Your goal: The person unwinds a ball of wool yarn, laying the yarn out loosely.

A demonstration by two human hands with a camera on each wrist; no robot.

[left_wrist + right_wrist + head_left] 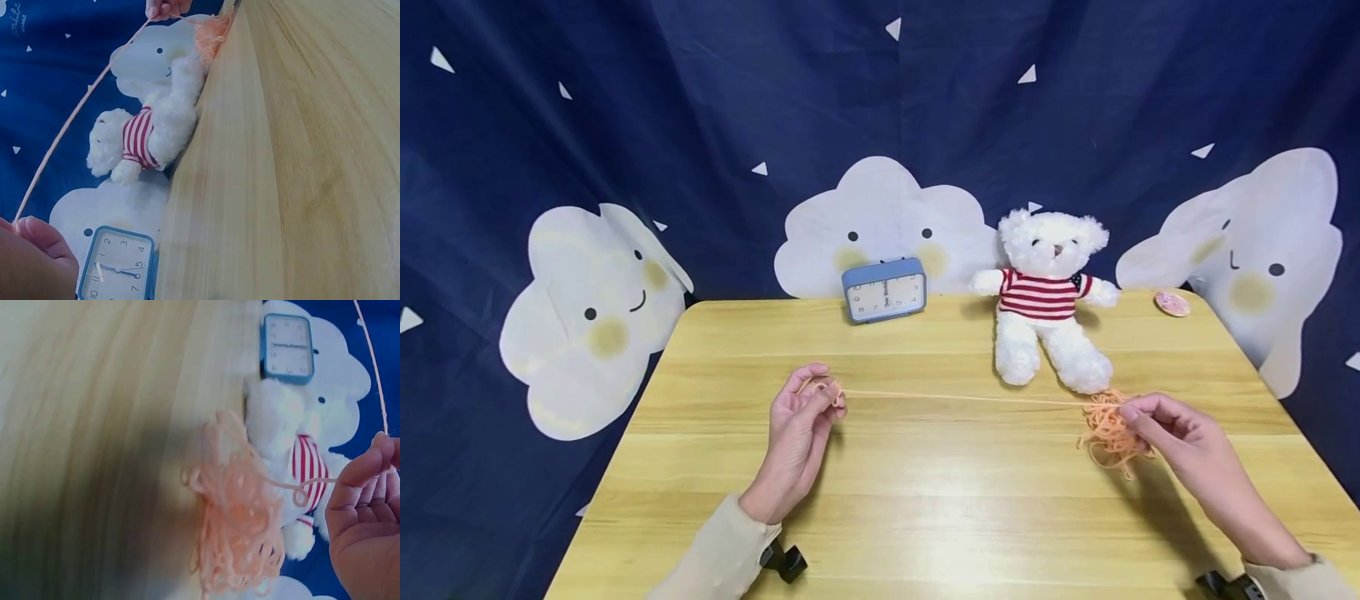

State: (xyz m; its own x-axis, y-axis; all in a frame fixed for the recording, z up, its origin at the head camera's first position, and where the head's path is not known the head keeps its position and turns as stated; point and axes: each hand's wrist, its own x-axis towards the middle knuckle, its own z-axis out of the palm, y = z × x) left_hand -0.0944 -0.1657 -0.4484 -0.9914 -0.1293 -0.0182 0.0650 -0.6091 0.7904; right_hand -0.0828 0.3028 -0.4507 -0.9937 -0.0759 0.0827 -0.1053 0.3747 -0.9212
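A strand of peach-orange yarn [955, 397] runs straight and taut between both hands, above the table. My left hand [797, 429] pinches one end between thumb and fingers, with a small loop of yarn at the fingertips. At the other end my right hand [1195, 450] pinches the strand between thumb and index finger. Below and beside the right hand lies a loose, tangled heap of the same yarn [240, 512] on the table. From the right hand a slack length with a small curl leads down to that heap. In the left wrist view the left fingertips [40, 234] show only partly.
A white teddy bear [1037, 296] in a red-striped shirt sits at the back right, its foot close to the yarn heap. A blue alarm clock [885, 292] stands at the back edge. A round pink disc [1172, 303] lies in the far right corner of the wooden table [925, 508].
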